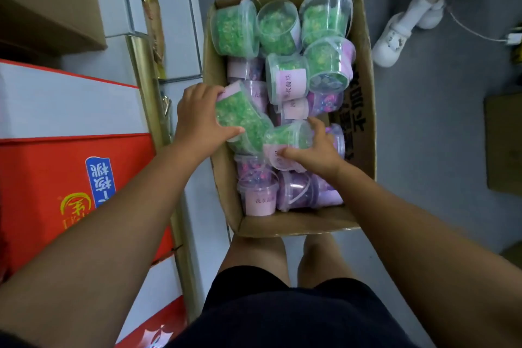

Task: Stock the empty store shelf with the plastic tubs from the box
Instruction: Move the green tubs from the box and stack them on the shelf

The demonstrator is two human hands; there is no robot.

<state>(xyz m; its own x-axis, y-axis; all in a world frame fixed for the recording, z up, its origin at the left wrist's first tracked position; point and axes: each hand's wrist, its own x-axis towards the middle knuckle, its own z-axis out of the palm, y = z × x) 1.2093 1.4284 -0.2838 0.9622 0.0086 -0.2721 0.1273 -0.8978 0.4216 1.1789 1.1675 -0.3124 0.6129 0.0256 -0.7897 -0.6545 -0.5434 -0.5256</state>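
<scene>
Open cardboard box [364, 127] on the floor [423, 150], packed with clear plastic tubs lying at all angles, pink labels on most. Far end: green-bead tubs [276, 27], lids on. Near end and underneath: purple-bead tubs [299, 192], a handle visible on one.

Left hand [197, 121] wrapped round a green tub [240, 118] lying on its side by the box's left wall, fingers on the far side, thumb on the near side. Right hand [313, 152] curled round a second green tub [288, 137] just beside it, thumb across the pink label.

Both held tubs touching each other, inside the box, over the purple layer. Lifted or resting: cannot tell.

Red carton [42, 183] at left. White shoes [395, 37] on the floor, top right.
</scene>
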